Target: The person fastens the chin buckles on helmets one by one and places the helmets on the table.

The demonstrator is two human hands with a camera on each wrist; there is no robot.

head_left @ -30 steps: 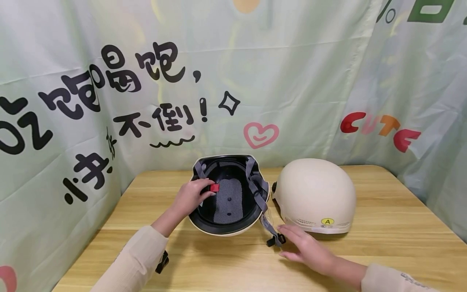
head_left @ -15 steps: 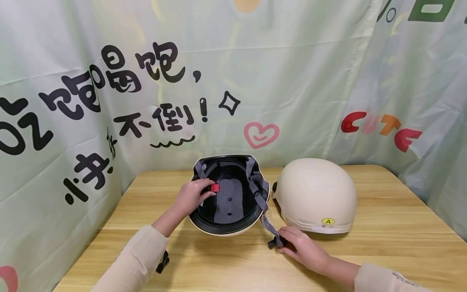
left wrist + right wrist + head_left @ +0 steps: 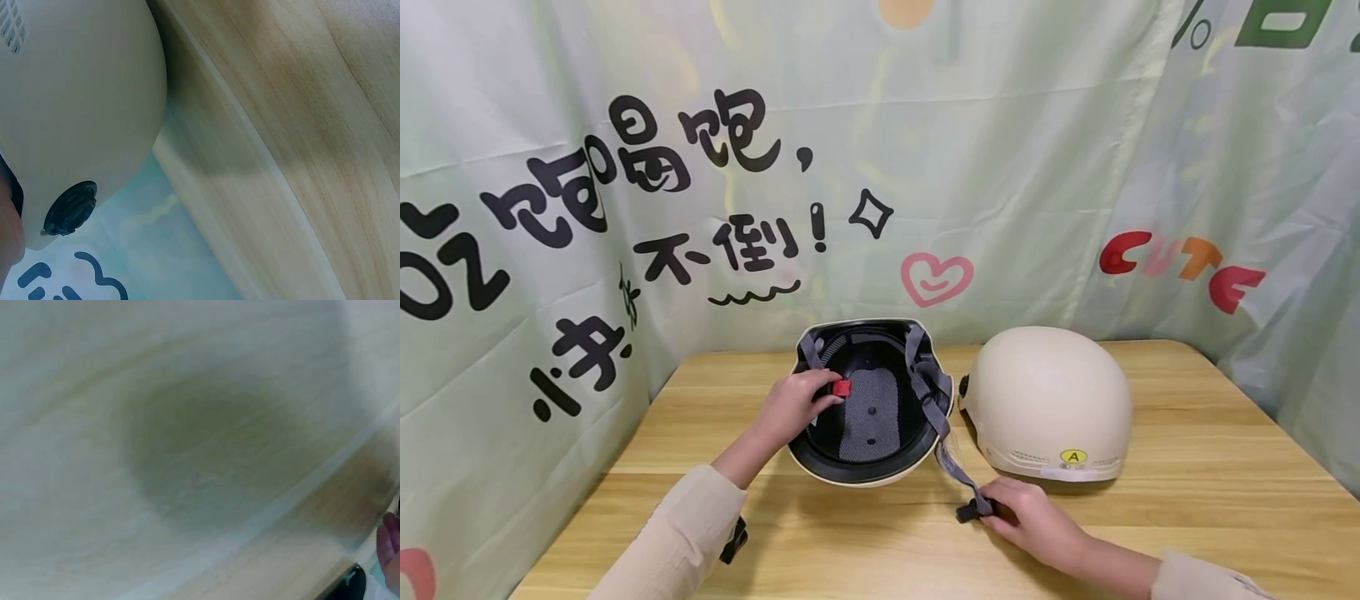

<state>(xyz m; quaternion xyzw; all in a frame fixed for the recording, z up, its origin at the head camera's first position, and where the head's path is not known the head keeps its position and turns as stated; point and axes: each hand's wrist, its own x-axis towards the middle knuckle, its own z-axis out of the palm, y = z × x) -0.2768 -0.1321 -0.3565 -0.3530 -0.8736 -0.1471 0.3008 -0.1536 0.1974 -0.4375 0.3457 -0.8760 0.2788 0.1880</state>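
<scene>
A cream helmet [image 3: 865, 473] lies upside down on the table, showing its black lining and grey straps. Over its left side my left hand [image 3: 790, 406] pinches a small red buckle tab [image 3: 842, 387] between thumb and fingers. From the helmet's right side a grey strap [image 3: 953, 467] runs down to a black buckle [image 3: 967, 512], which my right hand [image 3: 1033, 521] grips near the strap's end. In the left wrist view the helmet's shell [image 3: 87, 100] fills the left, with a black round fitting [image 3: 70, 208]. The right wrist view catches only some fingertips [image 3: 389, 540] at its edge.
A second cream helmet [image 3: 1048, 400] stands right side up just right of the first, with a yellow "A" sticker. The wooden table [image 3: 1217, 442] extends around both. Behind hangs a printed cloth [image 3: 1015, 167]. A black object [image 3: 734, 540] shows beside the left sleeve.
My right hand has closed its fingers on the black buckle and drawn it slightly down and right, straightening the strap. My left hand has stayed in place on the red tab.
</scene>
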